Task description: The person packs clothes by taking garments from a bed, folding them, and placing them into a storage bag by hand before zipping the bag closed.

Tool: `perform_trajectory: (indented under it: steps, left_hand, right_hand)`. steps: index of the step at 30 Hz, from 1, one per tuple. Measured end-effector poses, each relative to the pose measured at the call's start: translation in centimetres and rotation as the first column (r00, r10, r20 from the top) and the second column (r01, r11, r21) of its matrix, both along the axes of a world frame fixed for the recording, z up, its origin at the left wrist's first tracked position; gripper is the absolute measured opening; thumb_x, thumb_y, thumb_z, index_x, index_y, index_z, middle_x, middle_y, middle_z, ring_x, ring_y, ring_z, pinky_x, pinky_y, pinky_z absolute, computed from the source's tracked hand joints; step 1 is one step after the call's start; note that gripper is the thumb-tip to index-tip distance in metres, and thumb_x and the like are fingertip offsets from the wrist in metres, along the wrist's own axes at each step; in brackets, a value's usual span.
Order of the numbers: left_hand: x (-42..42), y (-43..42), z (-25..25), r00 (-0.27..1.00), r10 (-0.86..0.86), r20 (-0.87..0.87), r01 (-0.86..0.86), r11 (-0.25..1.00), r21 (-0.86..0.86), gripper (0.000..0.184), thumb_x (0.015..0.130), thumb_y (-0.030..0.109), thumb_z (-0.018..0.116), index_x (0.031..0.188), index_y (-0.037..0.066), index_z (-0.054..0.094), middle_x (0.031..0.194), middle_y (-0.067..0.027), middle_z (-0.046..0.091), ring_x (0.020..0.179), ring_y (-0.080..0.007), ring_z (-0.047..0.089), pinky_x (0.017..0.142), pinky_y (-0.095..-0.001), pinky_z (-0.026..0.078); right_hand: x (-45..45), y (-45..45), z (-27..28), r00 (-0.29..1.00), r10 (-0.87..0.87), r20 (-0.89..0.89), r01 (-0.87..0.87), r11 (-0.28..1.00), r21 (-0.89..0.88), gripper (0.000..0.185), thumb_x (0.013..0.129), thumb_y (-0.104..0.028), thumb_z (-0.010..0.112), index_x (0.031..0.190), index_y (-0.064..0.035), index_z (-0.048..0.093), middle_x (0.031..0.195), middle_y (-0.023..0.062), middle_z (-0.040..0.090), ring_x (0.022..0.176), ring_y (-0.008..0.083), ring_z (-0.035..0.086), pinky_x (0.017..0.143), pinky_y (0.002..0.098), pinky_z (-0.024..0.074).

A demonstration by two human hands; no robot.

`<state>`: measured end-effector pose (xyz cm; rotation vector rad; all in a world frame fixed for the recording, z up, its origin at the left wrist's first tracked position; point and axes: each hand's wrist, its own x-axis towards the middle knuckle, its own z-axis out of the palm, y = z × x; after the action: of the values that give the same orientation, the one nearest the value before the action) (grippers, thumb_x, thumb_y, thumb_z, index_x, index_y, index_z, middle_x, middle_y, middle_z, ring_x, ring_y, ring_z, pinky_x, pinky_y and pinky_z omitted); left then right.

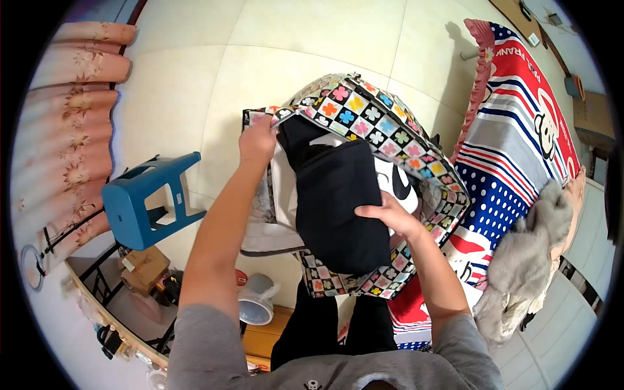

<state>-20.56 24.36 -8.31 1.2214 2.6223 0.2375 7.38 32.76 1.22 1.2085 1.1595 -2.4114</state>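
A large storage bag (400,130) with a checkered pattern of colourful clovers stands open in front of my legs. My left hand (258,142) is closed on the bag's edge at its upper left corner. In my right hand (392,216) is a folded black garment (339,208), thumb on top and fingers hidden beneath it. The garment lies over the bag's opening. Under it, white cloth with black markings (393,179) shows inside the bag, and more black fabric (300,138) sits near the left hand.
A blue plastic stool (140,201) lies tipped on the tiled floor (286,71) at left. To the right is a bed with a patterned cover (504,149) and a grey furry item (520,273). A cardboard box (144,270) and a pale bin (257,305) are at lower left.
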Motion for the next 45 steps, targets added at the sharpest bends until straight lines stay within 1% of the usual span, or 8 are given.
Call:
perform_trajectory:
  steps: [10, 13, 15, 21, 34, 39, 41, 45]
  left_hand:
    - [-0.2, 4.7, 5.2, 0.992, -0.002, 0.128, -0.007, 0.998, 0.068, 0.018, 0.070, 0.020, 0.063, 0.068, 0.004, 0.055, 0.067, -0.0149, 0.057, 0.066, -0.0323, 0.056, 0.058, -0.0392, 0.044]
    - [0.9, 5.4, 4.8, 0.984, 0.048, 0.171, -0.066, 0.993, 0.100, 0.020, 0.070, 0.021, 0.063, 0.067, 0.004, 0.054, 0.065, -0.0153, 0.057, 0.066, -0.0325, 0.056, 0.059, -0.0395, 0.044]
    - [1.1, 5.6, 4.7, 0.978, 0.069, 0.196, -0.086, 0.993, 0.080, 0.021, 0.071, 0.021, 0.063, 0.066, 0.004, 0.053, 0.065, -0.0157, 0.056, 0.066, -0.0329, 0.056, 0.059, -0.0398, 0.044]
    - [4.7, 4.2, 5.1, 0.939, -0.005, 0.344, -0.039, 0.992, 0.121, 0.026, 0.071, 0.021, 0.064, 0.063, 0.002, 0.048, 0.061, -0.0178, 0.052, 0.060, -0.0348, 0.053, 0.055, -0.0412, 0.041]
    - [8.7, 2.1, 6.4, 0.974, -0.193, -0.115, 0.225, 0.824, 0.520, 0.026, 0.076, 0.023, 0.060, 0.087, 0.002, 0.050, 0.089, -0.0117, 0.053, 0.083, -0.0264, 0.050, 0.073, -0.0335, 0.039]
    - [21.7, -1.9, 5.5, 0.953, -0.204, 0.224, 0.112, 0.925, 0.364, 0.045, 0.085, 0.018, 0.044, 0.123, -0.003, 0.034, 0.127, -0.0194, 0.036, 0.118, -0.0318, 0.033, 0.100, -0.0374, 0.021]
    - [23.7, -5.7, -3.3, 0.770, -0.629, 0.106, 0.637, 0.767, -0.071, 0.058, 0.080, 0.020, 0.051, 0.128, -0.001, 0.026, 0.134, -0.0223, 0.022, 0.126, -0.0346, 0.018, 0.102, -0.0464, 0.015]
    - [28.1, -4.5, -2.6, 0.860, -0.487, 0.155, 0.502, 0.862, -0.076, 0.081, 0.067, 0.036, 0.066, 0.133, 0.015, 0.024, 0.135, -0.0278, 0.010, 0.123, -0.0444, 0.014, 0.101, -0.0489, 0.017]
  right_hand:
    - [-5.0, 7.6, -9.6, 0.962, -0.088, 0.259, -0.044, 0.885, 0.464, 0.072, 0.058, -0.032, 0.072, 0.109, 0.0127, 0.048, 0.097, 0.0194, 0.058, 0.085, 0.0238, 0.058, 0.079, 0.0275, 0.0433]
    - [-4.7, 7.3, -12.4, 0.914, -0.221, 0.340, -0.125, 0.643, 0.755, 0.059, 0.063, -0.032, 0.068, 0.114, -0.0054, 0.052, 0.099, 0.0181, 0.058, 0.091, 0.0304, 0.056, 0.083, 0.0332, 0.0411]
    - [-6.4, 5.1, -7.2, 0.895, -0.165, 0.415, -0.418, 0.019, 0.908, 0.061, 0.067, -0.037, 0.064, 0.118, -0.0101, 0.048, 0.113, 0.0164, 0.051, 0.108, 0.0321, 0.044, 0.091, 0.0385, 0.0335]
    - [-5.5, -3.0, -9.3, 0.733, 0.299, 0.611, -0.565, -0.231, 0.792, 0.073, 0.069, -0.063, 0.047, 0.129, -0.0247, 0.034, 0.139, 0.0124, 0.017, 0.126, 0.0373, 0.014, 0.097, 0.0565, 0.0150]
    - [-4.5, 1.6, -15.6, 0.892, 0.266, 0.365, -0.359, -0.073, 0.930, 0.064, 0.072, -0.056, 0.049, 0.124, -0.0189, 0.040, 0.126, 0.0097, 0.039, 0.121, 0.0271, 0.028, 0.097, 0.0460, 0.0175]
    - [1.0, -1.0, -10.0, 0.997, -0.061, 0.045, -0.022, 0.336, 0.942, 0.029, 0.073, -0.020, 0.056, 0.098, -0.0052, 0.054, 0.091, 0.0081, 0.056, 0.088, 0.0264, 0.052, 0.076, 0.0376, 0.0408]
    - [7.8, -3.4, -4.6, 0.929, -0.227, -0.292, 0.345, 0.243, 0.907, 0.023, 0.071, -0.011, 0.054, 0.094, -0.0043, 0.054, 0.086, 0.0109, 0.056, 0.079, 0.0293, 0.054, 0.070, 0.0350, 0.0435]
    - [23.6, -9.1, 1.2, 0.815, -0.521, -0.254, 0.354, 0.099, 0.930, 0.023, 0.068, -0.005, 0.057, 0.090, -0.0048, 0.054, 0.085, 0.0112, 0.055, 0.080, 0.0300, 0.053, 0.070, 0.0349, 0.0430]
